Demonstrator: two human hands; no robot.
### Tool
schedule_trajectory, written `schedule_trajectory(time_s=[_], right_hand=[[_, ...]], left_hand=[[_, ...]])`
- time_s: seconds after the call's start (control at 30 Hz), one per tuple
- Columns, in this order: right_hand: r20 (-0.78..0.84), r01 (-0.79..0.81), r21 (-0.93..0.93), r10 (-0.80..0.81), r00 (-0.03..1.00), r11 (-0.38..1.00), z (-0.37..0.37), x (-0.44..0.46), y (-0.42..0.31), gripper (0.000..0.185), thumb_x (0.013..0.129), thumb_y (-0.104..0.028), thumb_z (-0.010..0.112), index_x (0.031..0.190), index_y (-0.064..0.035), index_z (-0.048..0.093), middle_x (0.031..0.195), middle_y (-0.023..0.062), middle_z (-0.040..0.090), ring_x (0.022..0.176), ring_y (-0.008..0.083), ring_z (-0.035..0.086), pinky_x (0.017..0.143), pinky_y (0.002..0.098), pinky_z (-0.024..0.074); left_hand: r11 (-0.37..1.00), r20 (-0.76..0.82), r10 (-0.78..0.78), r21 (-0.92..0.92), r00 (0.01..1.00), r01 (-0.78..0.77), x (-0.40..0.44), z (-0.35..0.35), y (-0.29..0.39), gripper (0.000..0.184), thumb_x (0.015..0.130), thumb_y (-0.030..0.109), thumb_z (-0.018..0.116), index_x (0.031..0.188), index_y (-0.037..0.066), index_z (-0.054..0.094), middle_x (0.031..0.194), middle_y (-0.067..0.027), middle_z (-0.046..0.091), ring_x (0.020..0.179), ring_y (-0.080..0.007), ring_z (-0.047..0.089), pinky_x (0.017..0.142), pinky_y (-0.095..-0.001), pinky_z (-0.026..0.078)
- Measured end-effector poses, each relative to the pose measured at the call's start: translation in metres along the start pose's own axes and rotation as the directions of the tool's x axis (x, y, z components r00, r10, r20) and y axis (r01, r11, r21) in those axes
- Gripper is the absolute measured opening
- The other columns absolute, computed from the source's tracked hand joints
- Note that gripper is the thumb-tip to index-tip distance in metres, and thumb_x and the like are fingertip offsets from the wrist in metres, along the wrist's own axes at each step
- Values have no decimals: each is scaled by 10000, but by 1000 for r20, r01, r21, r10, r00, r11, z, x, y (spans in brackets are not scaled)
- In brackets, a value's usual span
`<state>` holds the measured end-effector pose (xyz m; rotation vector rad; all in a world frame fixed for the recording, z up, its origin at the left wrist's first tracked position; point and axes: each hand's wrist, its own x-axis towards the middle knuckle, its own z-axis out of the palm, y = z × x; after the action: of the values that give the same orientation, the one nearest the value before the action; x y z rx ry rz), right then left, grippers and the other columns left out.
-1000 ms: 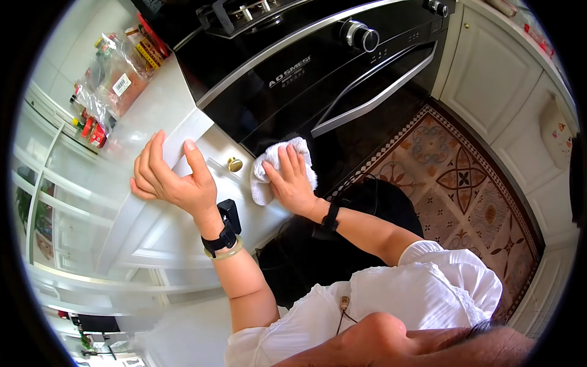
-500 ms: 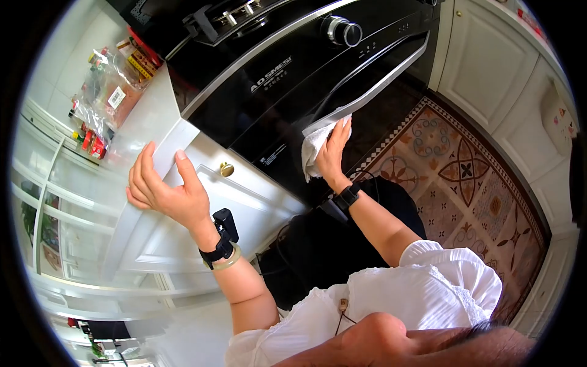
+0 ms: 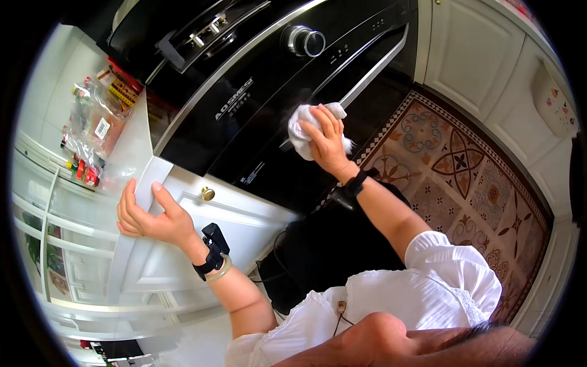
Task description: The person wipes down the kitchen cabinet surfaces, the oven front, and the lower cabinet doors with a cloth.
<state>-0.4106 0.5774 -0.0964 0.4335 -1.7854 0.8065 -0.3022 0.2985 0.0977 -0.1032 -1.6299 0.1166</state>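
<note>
A crumpled white cloth (image 3: 299, 137) is gripped in my right hand (image 3: 331, 144), with the fingers curled over its top. The cloth lies against the long metal handle (image 3: 374, 71) on the black glossy appliance front (image 3: 202, 131) and covers the handle's near end. My left hand (image 3: 156, 215) rests at the edge of the white countertop (image 3: 142, 160), thumb apart from the fingers, holding nothing. Just beside it is a round brass knob (image 3: 208, 194) on a white cabinet door.
A large silver control knob (image 3: 306, 42) sticks out of the appliance front. Clear bags and packages (image 3: 98, 125) crowd the counter at left. White cabinets (image 3: 474, 55) stand at right, beyond the patterned floor mat (image 3: 455, 162).
My right hand and the cloth have turned and shifted to cover the handle's near end, where its corner showed before. My left hand stays on the counter edge. The view has tilted slightly.
</note>
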Motion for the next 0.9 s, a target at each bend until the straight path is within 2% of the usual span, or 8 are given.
schedule_trajectory(time_s=[0.17, 0.37, 0.47, 0.53, 0.57, 0.6, 0.73, 0.9], right_hand=[[-132, 206, -51, -211, 968, 977, -7, 2, 90, 425, 719, -61, 763, 1113, -149, 632, 1289, 113, 545, 1204, 327, 540, 983, 439, 451], [-251, -249, 71, 259, 933, 966, -33, 36, 242, 494, 921, 24, 527, 1394, -112, 478, 1439, 194, 456, 1317, 374, 451, 1085, 400, 389], [70, -642, 656, 815, 575, 396, -39, 47, 278, 479, 988, -164, 470, 1452, -109, 365, 1408, 146, 474, 1249, 281, 493, 1039, 382, 414], [285, -772, 628, 896, 341, 94, -35, 48, 267, 507, 991, -307, 474, 1450, -126, 360, 1338, 138, 498, 1230, 259, 491, 1012, 409, 426], [-17, -703, 220, 724, 690, 676, 14, 12, 318, 471, 1003, -283, 470, 1430, -99, 392, 1298, 124, 516, 1229, 285, 491, 1023, 435, 415], [-77, -626, 174, 645, 761, 760, 22, 4, 294, 501, 1019, -305, 431, 1450, -58, 372, 1429, 171, 384, 1333, 335, 376, 1097, 431, 319], [-82, -636, 278, 677, 731, 720, 40, -20, 123, 544, 982, -138, 403, 1504, -24, 302, 1604, 247, 97, 1484, 406, 126, 1208, 432, 141], [114, -581, 213, 570, 813, 786, 80, -128, -62, 713, 779, 44, 577, 1459, -56, 388, 1574, 302, 123, 1455, 530, 94, 1183, 576, 115]], left_hand=[[999, 18, 36, 11, 999, -36, -1, 0, -5, 332, 886, 279, 662, 1155, 87, 630, 1154, -27, 634, 1110, -228, 542, 1029, -420, 277], [998, -69, 7, 67, 998, -2, -2, 14, -2, 317, 914, 331, 606, 1126, 96, 602, 1123, -21, 614, 1117, -229, 515, 1038, -438, 252], [993, -94, -16, 111, 995, 27, -5, 20, -2, 318, 923, 358, 576, 1111, 102, 584, 1117, -13, 606, 1123, -220, 502, 1040, -448, 235], [991, -109, -17, 131, 994, 31, -7, 22, -3, 318, 926, 365, 565, 1108, 104, 579, 1116, -9, 605, 1123, -217, 498, 1036, -447, 233], [990, -124, -10, 138, 992, 27, -8, 24, -4, 317, 926, 363, 564, 1108, 104, 579, 1115, -8, 605, 1120, -217, 497, 1032, -443, 235], [989, -140, -3, 145, 990, 24, -8, 25, -4, 316, 926, 362, 562, 1108, 104, 579, 1114, -6, 606, 1116, -218, 497, 1029, -440, 238], [988, -141, 14, 154, 990, 8, -8, 26, -4, 312, 928, 358, 565, 1103, 101, 586, 1106, 1, 608, 1097, -218, 494, 1014, -422, 251], [988, -143, 17, 153, 990, 6, -9, 26, -6, 319, 944, 374, 563, 1095, 96, 594, 1104, -1, 614, 1084, -219, 495, 1010, -413, 258]])
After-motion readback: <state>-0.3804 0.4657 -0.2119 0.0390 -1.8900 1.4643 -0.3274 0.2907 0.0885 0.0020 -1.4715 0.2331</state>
